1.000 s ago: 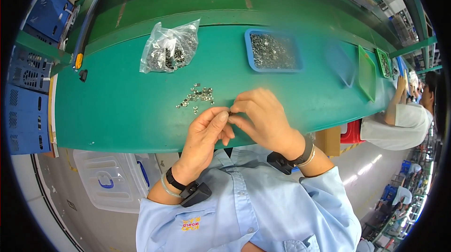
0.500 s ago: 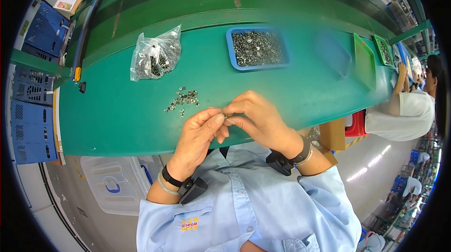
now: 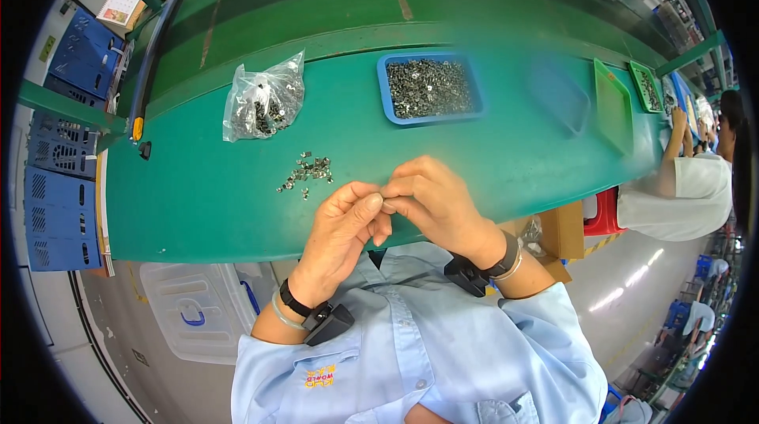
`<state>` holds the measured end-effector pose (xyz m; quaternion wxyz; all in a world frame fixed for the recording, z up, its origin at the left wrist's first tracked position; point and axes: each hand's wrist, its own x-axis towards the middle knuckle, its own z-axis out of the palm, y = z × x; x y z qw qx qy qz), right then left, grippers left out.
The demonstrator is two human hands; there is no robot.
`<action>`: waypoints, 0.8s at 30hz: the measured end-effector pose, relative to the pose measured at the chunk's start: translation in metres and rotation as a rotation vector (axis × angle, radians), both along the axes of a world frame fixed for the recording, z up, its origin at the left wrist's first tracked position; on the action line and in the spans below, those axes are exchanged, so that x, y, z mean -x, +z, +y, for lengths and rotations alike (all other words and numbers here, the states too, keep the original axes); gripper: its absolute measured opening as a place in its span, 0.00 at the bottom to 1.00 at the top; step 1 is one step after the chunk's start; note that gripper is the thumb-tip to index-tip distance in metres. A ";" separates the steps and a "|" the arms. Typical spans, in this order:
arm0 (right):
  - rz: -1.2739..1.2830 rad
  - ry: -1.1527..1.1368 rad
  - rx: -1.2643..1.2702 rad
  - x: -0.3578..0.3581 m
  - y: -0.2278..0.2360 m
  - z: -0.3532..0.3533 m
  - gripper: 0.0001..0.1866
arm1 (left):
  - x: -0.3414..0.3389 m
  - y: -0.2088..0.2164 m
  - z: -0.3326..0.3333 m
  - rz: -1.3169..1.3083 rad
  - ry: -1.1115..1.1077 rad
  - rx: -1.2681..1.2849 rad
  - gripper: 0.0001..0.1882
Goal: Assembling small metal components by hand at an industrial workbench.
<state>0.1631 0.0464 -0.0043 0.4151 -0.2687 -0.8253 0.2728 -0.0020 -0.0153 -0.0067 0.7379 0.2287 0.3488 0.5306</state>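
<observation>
My left hand (image 3: pixel 344 222) and my right hand (image 3: pixel 433 196) meet above the near edge of the green workbench (image 3: pixel 190 207). Thumbs and forefingers of both are pinched together, tip to tip, on a small metal piece that the fingers now almost wholly hide. Just beyond my left hand, a loose scatter of small shiny metal pieces (image 3: pixel 319 169) lies on the bench. Farther back stands a clear plastic bag (image 3: pixel 285 86) with more such pieces inside. A blue tray (image 3: pixel 437 119) full of small metal pieces (image 3: pixel 427 88) sits beyond my right hand.
To the right lie a green tray (image 3: pixel 613 112) and a smaller green tray (image 3: pixel 644 84) of parts. A co-worker in white (image 3: pixel 676 199) sits by a red stool (image 3: pixel 603 214). Blue crates (image 3: pixel 62 218) stand left; a lidded clear box (image 3: pixel 190 290) and an open carton (image 3: pixel 565 230) are below bench level.
The fingertips have closed further over the small metal piece, which showed between them before. The whole view has shifted slightly; the bag, tray and scatter stay put on the bench.
</observation>
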 end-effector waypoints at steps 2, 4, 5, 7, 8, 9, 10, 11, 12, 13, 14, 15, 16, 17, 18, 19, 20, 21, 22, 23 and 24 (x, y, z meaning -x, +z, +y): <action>0.038 0.013 0.044 -0.002 0.001 0.000 0.09 | -0.001 0.000 0.001 -0.043 -0.009 0.006 0.09; 0.058 0.019 0.062 -0.004 0.001 0.000 0.09 | -0.002 0.000 0.001 -0.048 -0.016 0.007 0.09; 0.075 0.026 0.082 -0.004 0.001 0.000 0.09 | -0.002 0.000 0.001 -0.054 -0.022 0.008 0.09; 0.095 0.032 0.100 -0.005 0.001 0.000 0.09 | -0.003 -0.001 0.002 -0.059 -0.029 0.009 0.09; 0.112 0.046 0.130 -0.005 0.001 0.000 0.09 | -0.004 -0.001 0.002 -0.077 -0.025 -0.004 0.08; 0.130 0.059 0.160 -0.005 0.001 0.000 0.09 | -0.005 -0.002 0.003 -0.095 -0.020 -0.017 0.08; 0.148 0.073 0.191 -0.005 0.001 0.000 0.09 | -0.005 -0.003 0.003 -0.114 -0.016 -0.029 0.08; 0.149 0.072 0.188 -0.004 0.002 -0.001 0.09 | -0.006 -0.005 0.003 -0.112 -0.017 -0.032 0.08; 0.175 0.083 0.229 -0.004 0.002 -0.002 0.09 | -0.008 -0.006 0.003 -0.152 -0.012 -0.037 0.07; 0.200 0.094 0.270 -0.003 0.003 -0.004 0.08 | -0.009 -0.008 0.002 -0.192 -0.005 -0.042 0.07; 0.226 0.106 0.311 -0.002 0.003 -0.005 0.08 | -0.010 -0.009 0.001 -0.232 0.001 -0.046 0.07; 0.227 0.106 0.309 -0.002 0.003 -0.007 0.08 | -0.012 -0.010 0.001 -0.231 0.000 -0.048 0.07; 0.238 0.106 0.333 -0.002 0.002 -0.008 0.09 | -0.013 -0.012 0.001 -0.261 0.011 -0.048 0.07; 0.248 0.106 0.356 -0.002 0.001 -0.009 0.09 | -0.015 -0.013 0.001 -0.291 0.021 -0.048 0.07; 0.259 0.106 0.380 -0.002 0.000 -0.009 0.10 | -0.016 -0.013 0.001 -0.322 0.032 -0.048 0.07; 0.259 0.107 0.380 -0.002 0.000 -0.009 0.10 | -0.016 -0.013 0.001 -0.322 0.032 -0.049 0.07; 0.250 0.093 0.361 -0.001 0.000 -0.010 0.10 | -0.016 -0.013 0.001 -0.310 0.035 -0.040 0.07; 0.242 0.080 0.342 -0.001 0.001 -0.010 0.09 | -0.015 -0.012 0.001 -0.298 0.037 -0.031 0.07; 0.233 0.067 0.323 -0.001 0.001 -0.010 0.09 | -0.015 -0.011 0.001 -0.286 0.040 -0.022 0.07; 0.232 0.066 0.323 -0.002 0.001 -0.009 0.09 | -0.015 -0.011 0.002 -0.287 0.040 -0.023 0.07; 0.155 0.039 0.214 -0.004 0.000 -0.007 0.10 | -0.013 -0.010 0.002 -0.215 0.032 -0.024 0.07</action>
